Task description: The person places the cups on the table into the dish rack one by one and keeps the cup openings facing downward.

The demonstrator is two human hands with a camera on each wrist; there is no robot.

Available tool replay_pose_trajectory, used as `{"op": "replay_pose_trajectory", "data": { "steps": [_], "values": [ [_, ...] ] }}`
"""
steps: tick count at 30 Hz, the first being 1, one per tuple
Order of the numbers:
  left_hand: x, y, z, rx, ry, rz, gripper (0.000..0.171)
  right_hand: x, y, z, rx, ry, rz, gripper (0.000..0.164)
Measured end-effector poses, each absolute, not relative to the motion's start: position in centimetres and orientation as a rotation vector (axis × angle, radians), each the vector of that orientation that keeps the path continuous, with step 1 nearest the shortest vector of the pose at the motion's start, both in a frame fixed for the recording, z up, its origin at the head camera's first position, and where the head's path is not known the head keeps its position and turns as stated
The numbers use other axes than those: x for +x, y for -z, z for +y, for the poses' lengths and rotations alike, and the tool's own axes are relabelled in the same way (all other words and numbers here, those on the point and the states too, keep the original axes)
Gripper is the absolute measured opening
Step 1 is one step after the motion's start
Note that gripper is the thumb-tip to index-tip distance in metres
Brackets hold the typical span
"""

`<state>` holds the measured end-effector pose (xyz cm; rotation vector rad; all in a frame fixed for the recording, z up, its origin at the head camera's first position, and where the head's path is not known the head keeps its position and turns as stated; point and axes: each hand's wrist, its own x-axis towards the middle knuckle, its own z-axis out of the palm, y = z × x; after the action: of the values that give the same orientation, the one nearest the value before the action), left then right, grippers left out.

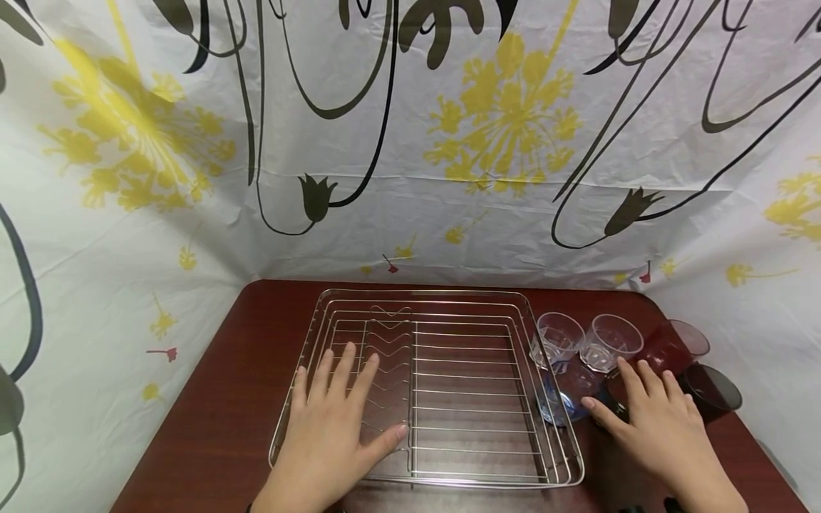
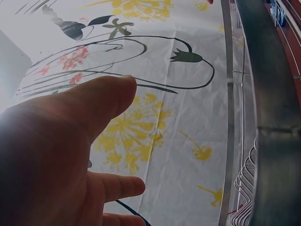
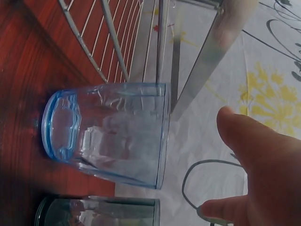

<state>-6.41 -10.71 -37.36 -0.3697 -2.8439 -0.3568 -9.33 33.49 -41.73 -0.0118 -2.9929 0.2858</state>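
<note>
My left hand (image 1: 333,427) hovers over the left part of a wire dish rack (image 1: 474,486), fingers spread and thumb out to the side, holding nothing. At the right, my right hand (image 1: 661,427) hangs above a group of tumblers, its fingers stretched forward and nothing in its grasp. Nearest its thumb are a blue glass (image 3: 113,132) and a dark green glass (image 3: 103,212), both upright in the right wrist view. Two clear glasses, one here (image 1: 556,335) and one here (image 1: 612,342), stand behind. A red glass (image 1: 680,342) and a dark glass (image 1: 712,395) lie beyond the fingers.
The rack fills the middle of a dark red-brown table (image 1: 212,399), its right side close beside the glasses. A white flower-patterned cloth (image 1: 385,235) hangs around the back and sides. Wavy wire dividers (image 1: 389,335) run along the rack's left part.
</note>
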Motion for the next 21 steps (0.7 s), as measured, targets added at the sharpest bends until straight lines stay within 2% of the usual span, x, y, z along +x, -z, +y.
{"op": "replay_pose_trajectory", "data": {
  "steps": [21],
  "values": [
    [-6.5, 37.7, -10.8, -0.379, 0.338, -2.842, 0.095, -10.2, 42.9, 35.6, -0.020, -0.244, -2.988, 0.091]
  ]
}}
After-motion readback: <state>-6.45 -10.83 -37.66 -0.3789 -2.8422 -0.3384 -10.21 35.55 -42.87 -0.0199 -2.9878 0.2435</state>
